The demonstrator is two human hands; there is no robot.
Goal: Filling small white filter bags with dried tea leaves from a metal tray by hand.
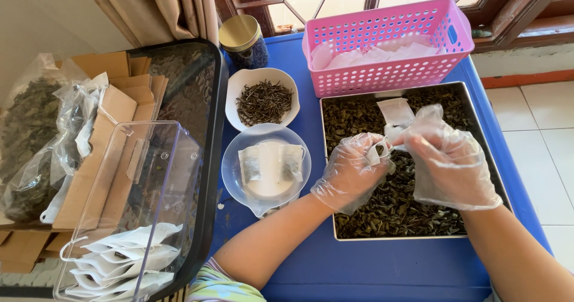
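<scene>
Both my hands wear clear plastic gloves and meet over a metal tray [484,149] full of dried green leaves. My left hand [351,170] pinches a small white filter bag [379,151] between thumb and fingers. My right hand [449,164] grips the same bag from the right side at its top edge. Another empty white bag [394,110] lies on the leaves just behind my hands.
A clear bowl [232,169] holding two filled bags sits left of the tray. Behind it are a white bowl [238,85] of dark leaves, a gold-lidded jar [242,39] and a pink basket [382,45] of empty bags. A clear bin [128,215] with filled bags stands at left.
</scene>
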